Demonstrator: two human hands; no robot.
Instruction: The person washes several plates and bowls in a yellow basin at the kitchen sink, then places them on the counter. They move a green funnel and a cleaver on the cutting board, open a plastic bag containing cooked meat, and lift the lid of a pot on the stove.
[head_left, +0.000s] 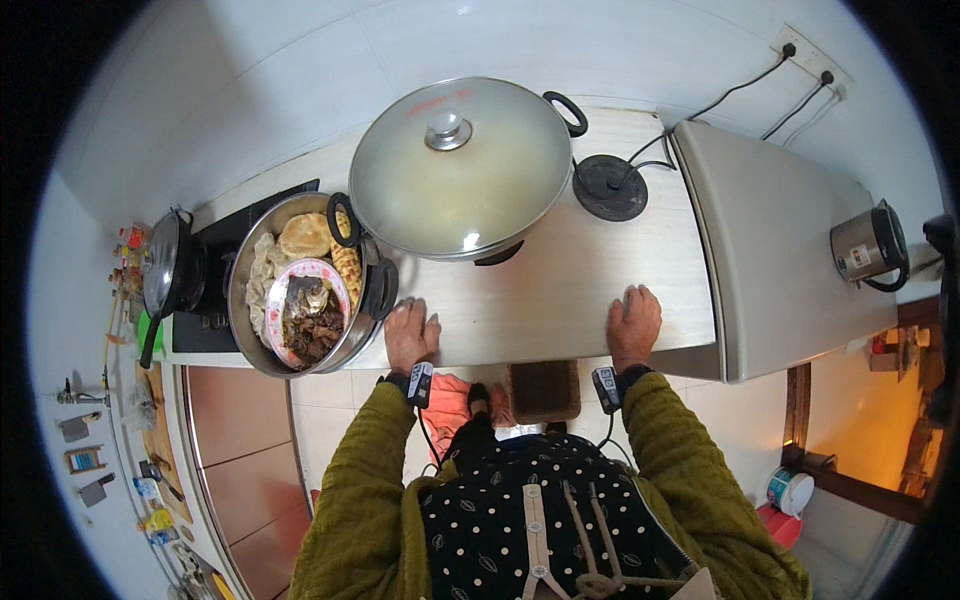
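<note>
My left hand (410, 334) rests on the front edge of the white countertop (525, 300), just right of a steel steamer pan (241, 300). Nothing shows in its grip. Farther right, my right hand (634, 327) lies on the same edge, its fingers loosely curled and nothing visible in them. Inside the pan are a flower-patterned plate (276, 296) of dark cooked food, dumplings (259, 277), a round flatbread (305, 235) and corn (347, 270). Beyond my hands stands a large electric wok (517, 244) under a fogged glass lid (480, 180) with a knob.
A round black base (611, 187) with a cord sits right of the wok. A fridge (780, 247) at the right bears an electric kettle (862, 247). At left are a black gas hob (202, 334) and a lidded frying pan (161, 262). A bin (544, 390) stands on the floor.
</note>
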